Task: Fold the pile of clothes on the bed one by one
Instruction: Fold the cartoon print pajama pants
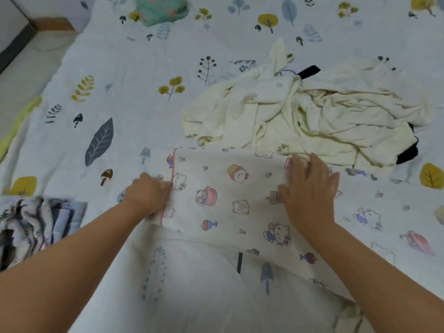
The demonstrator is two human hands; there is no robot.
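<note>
Two hands work on the cartoon pajama [230, 195], lying sideways across the bed [120, 75]. Left hand [147, 194] pinches its pink-trimmed edge; right hand [310, 186] presses flat, fingers straight.

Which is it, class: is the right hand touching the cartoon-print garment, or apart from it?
Touching. The head view shows the right hand lying flat, fingers spread, on the cartoon-print garment.
</note>
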